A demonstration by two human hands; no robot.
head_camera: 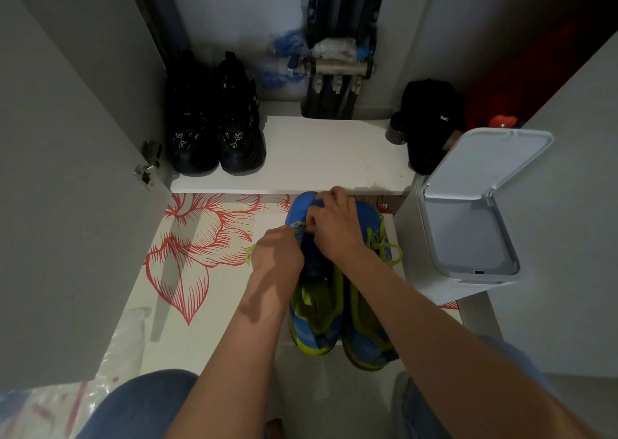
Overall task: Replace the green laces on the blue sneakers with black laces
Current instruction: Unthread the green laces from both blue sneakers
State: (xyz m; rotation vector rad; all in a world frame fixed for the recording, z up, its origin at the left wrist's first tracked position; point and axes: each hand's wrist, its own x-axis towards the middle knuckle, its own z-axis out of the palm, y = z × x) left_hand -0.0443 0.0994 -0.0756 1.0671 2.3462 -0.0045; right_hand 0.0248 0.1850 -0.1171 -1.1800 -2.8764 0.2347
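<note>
Two blue sneakers with lime-green trim stand side by side on the floor, toes pointing away from me. On the left sneaker (312,315), my left hand (276,254) and my right hand (337,224) both pinch the green lace (301,225) near the toe end of the eyelets. The right sneaker (371,325) still carries its green lace (389,249), looped loosely at its top. A bit of green lace (250,254) pokes out left of my left hand. No black lace is visible.
A pair of black sneakers (217,131) stands on the white cabinet shelf (327,157). A white bin (468,214) with its lid up stands right of the blue sneakers. A black bag (431,121) sits at the shelf's right. The grey cabinet door (67,171) hangs open on the left.
</note>
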